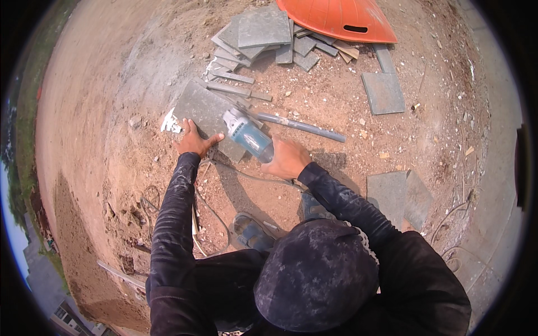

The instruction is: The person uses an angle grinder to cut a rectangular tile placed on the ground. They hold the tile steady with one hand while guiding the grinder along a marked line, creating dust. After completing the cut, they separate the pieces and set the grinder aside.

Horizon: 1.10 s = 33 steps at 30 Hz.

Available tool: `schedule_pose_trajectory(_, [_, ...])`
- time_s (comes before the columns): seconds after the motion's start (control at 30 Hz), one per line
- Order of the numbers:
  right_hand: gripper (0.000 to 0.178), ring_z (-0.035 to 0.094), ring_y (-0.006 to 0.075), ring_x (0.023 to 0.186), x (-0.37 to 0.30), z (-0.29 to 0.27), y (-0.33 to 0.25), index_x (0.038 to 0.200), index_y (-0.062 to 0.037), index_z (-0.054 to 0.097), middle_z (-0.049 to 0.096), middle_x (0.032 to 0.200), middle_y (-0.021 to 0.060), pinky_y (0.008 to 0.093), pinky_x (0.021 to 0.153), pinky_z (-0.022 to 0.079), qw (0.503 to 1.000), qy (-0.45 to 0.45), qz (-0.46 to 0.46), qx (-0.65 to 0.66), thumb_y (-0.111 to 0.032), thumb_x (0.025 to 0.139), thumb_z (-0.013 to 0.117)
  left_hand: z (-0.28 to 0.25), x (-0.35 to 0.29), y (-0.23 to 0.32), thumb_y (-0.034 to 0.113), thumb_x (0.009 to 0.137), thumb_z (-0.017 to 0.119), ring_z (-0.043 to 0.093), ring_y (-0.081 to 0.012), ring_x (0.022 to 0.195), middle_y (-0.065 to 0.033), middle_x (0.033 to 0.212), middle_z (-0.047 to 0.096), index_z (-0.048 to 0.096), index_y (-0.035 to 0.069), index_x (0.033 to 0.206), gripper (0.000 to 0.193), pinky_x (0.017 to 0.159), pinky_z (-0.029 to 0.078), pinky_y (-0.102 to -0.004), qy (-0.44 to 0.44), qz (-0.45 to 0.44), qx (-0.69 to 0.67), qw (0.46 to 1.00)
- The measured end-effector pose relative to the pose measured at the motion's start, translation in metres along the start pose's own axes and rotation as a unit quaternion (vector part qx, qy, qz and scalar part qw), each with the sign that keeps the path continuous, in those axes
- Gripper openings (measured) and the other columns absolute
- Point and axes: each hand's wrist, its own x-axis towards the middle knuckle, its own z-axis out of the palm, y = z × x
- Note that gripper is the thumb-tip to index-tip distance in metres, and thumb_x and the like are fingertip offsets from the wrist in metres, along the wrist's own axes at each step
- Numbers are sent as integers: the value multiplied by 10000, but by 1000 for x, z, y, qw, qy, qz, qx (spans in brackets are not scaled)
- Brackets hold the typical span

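Observation:
My right hand (288,159) is wrapped round the rear of a teal angle grinder (249,137). The tool's grey head rests over or just above a grey stone tile (196,109), near its right side. Whether its disc touches the stone cannot be made out. My left hand (195,139) lies on the tile's near left edge, thumb stretched toward the grinder and fingers spread. Beside the tile's right side a grey pipe-like bar (302,127) lies on the ground. A scrap of white material (171,121) shows at the tile's left edge.
Stacked grey tiles (263,28) and offcuts lie beyond, by an upturned orange tub (342,19). A single tile (383,93) sits farther right, another (388,193) nearer. A cable (246,175) loops past my sandalled feet (252,231). Dusty soil holds scattered chips.

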Motion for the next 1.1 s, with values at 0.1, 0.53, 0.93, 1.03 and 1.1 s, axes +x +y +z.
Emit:
schedule_pose_trajectory(0.1, [808, 674, 383, 820, -2, -3, -2, 1212, 104, 507, 665, 898, 270, 442, 769, 537, 1000, -10, 4, 2, -420, 632, 714, 0, 0, -3, 954, 529, 514, 424, -352, 1342, -156, 1592, 139, 135, 3, 1515, 1421, 1100, 164, -678, -1, -3, 3, 1000])
schedule_pose_trajectory(0.53, [651, 679, 377, 801, -10, -1, 7, 1072, 65, 575, 677, 880, 235, 454, 735, 541, 1000, 12, 12, -4, -407, 646, 714, -1, -2, 1, 940, 529, 542, 416, -347, 1348, -150, 1594, 140, 146, 2, 1513, 1417, 1106, 150, -673, 4, -5, -6, 1000])
schedule_pose_trajectory(0.93, [706, 668, 389, 840, -3, -1, 3, 1137, 51, 546, 668, 916, 248, 450, 765, 534, 1000, -4, 10, 2, -414, 637, 725, -1, 1, -1, 936, 530, 547, 411, -341, 1353, -158, 1591, 147, 142, -7, 1511, 1420, 1102, 152, -677, 0, 0, -7, 1000])
schedule_pose_trajectory(1.03, [723, 667, 393, 855, -3, -5, 0, 1153, 57, 540, 665, 914, 255, 451, 778, 532, 1000, -14, 18, -1, -422, 645, 727, -2, -2, 1, 934, 533, 547, 411, -342, 1353, -159, 1591, 148, 146, -9, 1510, 1415, 1102, 153, -677, -3, -1, -7, 1000])
schedule_pose_trajectory(1.1, [736, 667, 395, 854, -4, -5, 1, 1162, 63, 537, 665, 908, 258, 453, 781, 532, 1000, -18, 15, 0, -427, 648, 729, -3, -2, 2, 933, 535, 547, 412, -343, 1352, -159, 1591, 147, 148, -9, 1509, 1413, 1101, 154, -677, -3, -1, -8, 1000])
